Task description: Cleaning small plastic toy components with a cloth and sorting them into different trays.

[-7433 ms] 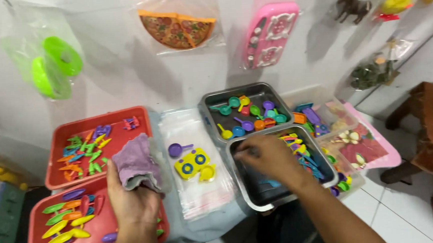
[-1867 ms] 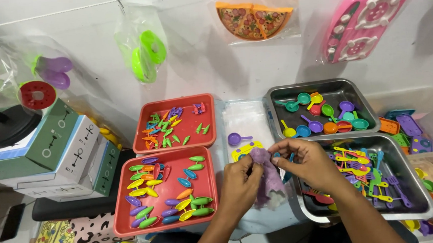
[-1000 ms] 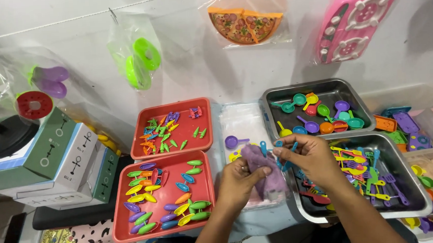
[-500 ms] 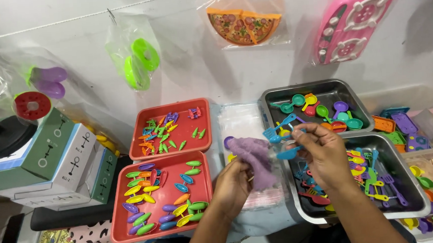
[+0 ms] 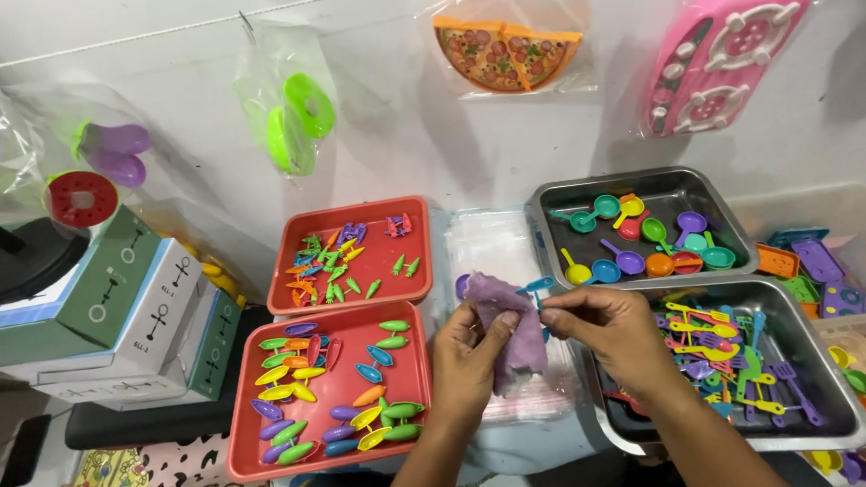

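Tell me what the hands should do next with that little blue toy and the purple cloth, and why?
Probably rub the cloth along the toy. The left hand holds the purple cloth bunched up, and the right hand pinches small blue toy utensils right against the cloth's top edge. They already touch, so a short wipe looks like the natural small move. How many blue pieces are pinched is hard to tell.

Clear plastic bags hang along the wall: one with green toy rings [image 5: 295,122], one with a toy pizza [image 5: 507,53], one with a pink toy stove [image 5: 727,50]. Stacked cardboard boxes [image 5: 121,303], green, white and blue, stand at left. A pile of flat clear bags [image 5: 483,240] lies between the trays.
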